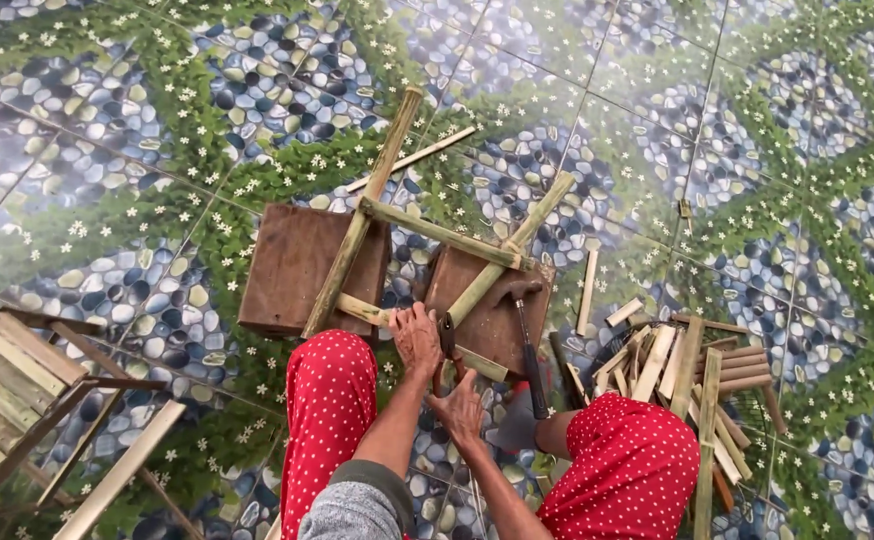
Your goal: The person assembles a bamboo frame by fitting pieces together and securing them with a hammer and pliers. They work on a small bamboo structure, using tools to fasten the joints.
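Clearly both hands work at the pale green split-bamboo frame [427, 250], which lies across two brown wooden blocks [297, 262] on the tiled floor. The left hand [416, 338] presses flat on a crosspiece, fingers spread; the right hand [460, 408] closes on dark-handled pliers [446, 340]. Best brace the frame firmly and pull straight.

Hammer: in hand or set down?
Set down. The hammer lies flat on the right wooden block, handle toward the person; neither the left hand nor the right hand grips it.
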